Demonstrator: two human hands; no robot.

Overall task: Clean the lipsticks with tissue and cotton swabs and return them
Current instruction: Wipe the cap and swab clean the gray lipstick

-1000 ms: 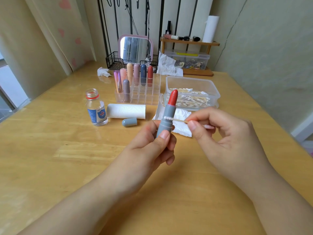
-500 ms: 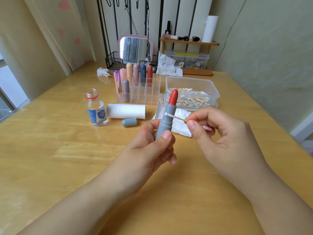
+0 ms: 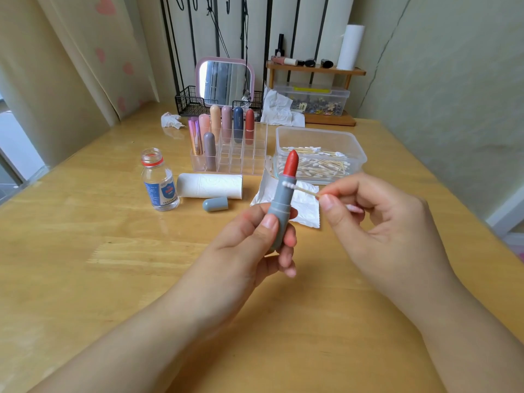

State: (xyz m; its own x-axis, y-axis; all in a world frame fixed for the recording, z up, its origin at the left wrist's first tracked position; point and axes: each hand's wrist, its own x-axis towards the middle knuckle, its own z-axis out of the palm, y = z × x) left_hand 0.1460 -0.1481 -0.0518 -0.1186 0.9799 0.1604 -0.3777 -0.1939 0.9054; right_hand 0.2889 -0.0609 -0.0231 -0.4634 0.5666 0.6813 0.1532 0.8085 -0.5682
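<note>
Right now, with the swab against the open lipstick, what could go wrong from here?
1. The cotton swab in the right hand touches the grey tube just below the exposed red bullet; a slip upward could gouge it.
2. The uncapped bottle stands left of the left hand; a reach for the cap might tip it.

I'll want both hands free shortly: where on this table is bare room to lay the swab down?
Bare wood spreads left of the small bottle and across the near table below both hands. It is crowded between the tissue roll, grey cap, organizer and swab box.
</note>
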